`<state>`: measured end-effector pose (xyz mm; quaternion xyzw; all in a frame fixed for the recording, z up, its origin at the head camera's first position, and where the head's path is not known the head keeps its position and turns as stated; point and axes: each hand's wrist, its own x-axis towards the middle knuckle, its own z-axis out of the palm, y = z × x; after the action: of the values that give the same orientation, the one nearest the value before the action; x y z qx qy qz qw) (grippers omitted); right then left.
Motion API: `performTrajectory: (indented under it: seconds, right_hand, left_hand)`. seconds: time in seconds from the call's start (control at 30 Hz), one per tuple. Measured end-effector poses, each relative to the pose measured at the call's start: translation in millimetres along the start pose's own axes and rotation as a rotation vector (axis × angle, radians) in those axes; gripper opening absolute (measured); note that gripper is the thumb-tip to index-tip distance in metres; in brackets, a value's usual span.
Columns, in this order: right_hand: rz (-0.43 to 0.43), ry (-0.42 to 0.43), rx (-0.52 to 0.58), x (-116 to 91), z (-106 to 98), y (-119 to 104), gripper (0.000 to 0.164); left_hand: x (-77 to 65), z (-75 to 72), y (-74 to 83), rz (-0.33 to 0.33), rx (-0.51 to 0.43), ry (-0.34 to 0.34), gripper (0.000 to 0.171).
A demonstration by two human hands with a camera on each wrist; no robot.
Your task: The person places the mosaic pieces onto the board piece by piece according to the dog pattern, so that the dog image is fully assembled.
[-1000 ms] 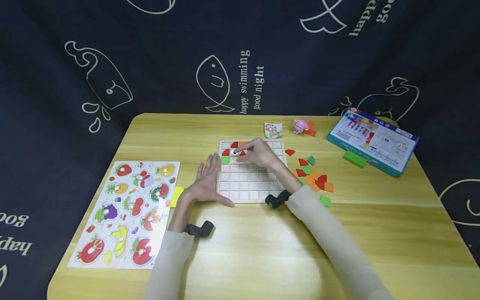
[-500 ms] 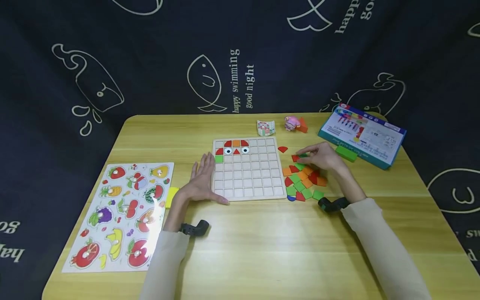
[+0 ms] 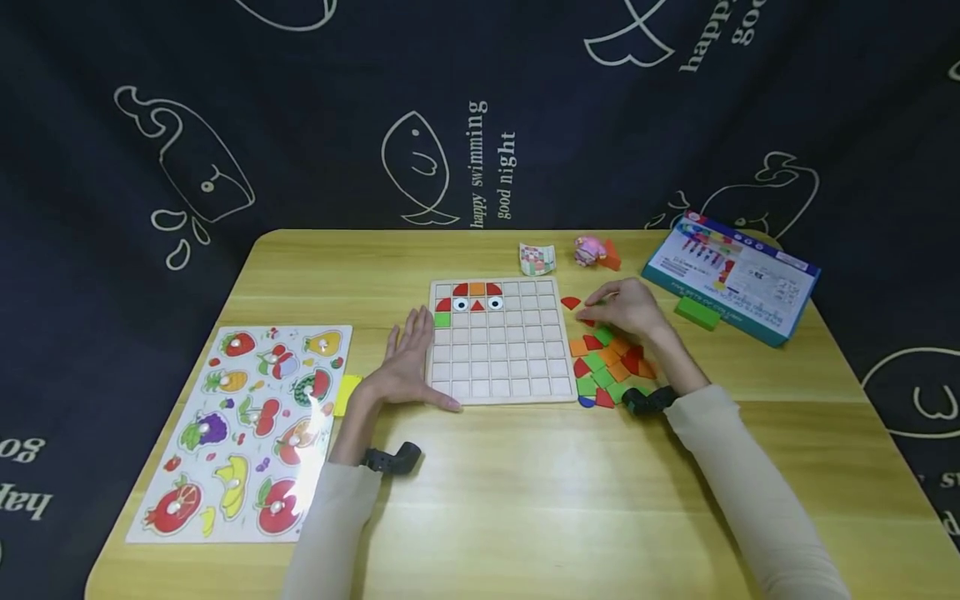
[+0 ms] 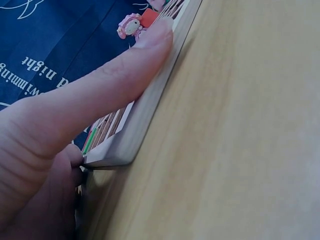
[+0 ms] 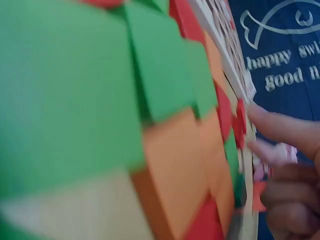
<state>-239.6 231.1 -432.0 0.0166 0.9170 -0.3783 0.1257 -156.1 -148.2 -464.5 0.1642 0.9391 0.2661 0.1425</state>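
Note:
A square wooden grid board [image 3: 510, 358] lies in the middle of the table. In its top left cells are red and orange tiles, two white eye tiles [image 3: 461, 305] and a green square [image 3: 442, 320]. My left hand [image 3: 405, 367] rests with straight fingers along the board's left edge; its thumb [image 4: 115, 80] lies along the front edge. To the right of the board my right hand [image 3: 626, 307] pinches a red tile [image 5: 240, 122] between thumb and forefinger, low over the table. Another red quarter-circle tile [image 3: 571, 303] lies beside the board, just left of the fingertips.
Several red, green and orange tiles [image 3: 611, 367] lie heaped right of the board. A fruit puzzle board [image 3: 243, 429] lies at left, over a yellow piece [image 3: 347, 394]. Behind are a picture card [image 3: 537, 259], a pink figurine [image 3: 589, 250], a box [image 3: 735, 275] and a green block [image 3: 697, 312].
My right hand has left the board for the loose tiles, taken hold of a red tile and shifted slightly left with it. The left hand stays at the board's edge.

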Motion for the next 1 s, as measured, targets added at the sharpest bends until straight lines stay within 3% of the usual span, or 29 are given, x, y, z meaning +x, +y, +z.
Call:
performTrajectory:
  seconds: [0.13, 0.33, 0.53, 1.0]
  right_hand:
    - [-0.028, -0.116, 0.009, 5.8, -4.9, 4.1, 0.035]
    - [-0.068, -0.099, -0.047, 10.7, -3.7, 0.8, 0.038]
    - [-0.075, -0.181, -0.015, 12.3, -7.4, 3.3, 0.038]
    - [-0.122, -0.115, -0.071, 14.6, 2.4, -8.2, 0.031]
  left_hand:
    - [-1.8, 0.1, -1.5, -0.004, 0.002, -0.001, 0.156]
    - [-3.5, -2.0, -3.3, -0.004, 0.008, -0.003, 0.157]
    - [-4.0, -3.5, -1.8, -0.005, 0.007, -0.003, 0.156]
    - [1.2, -3.2, -2.1, 0.006, -0.023, -0.011, 0.156]
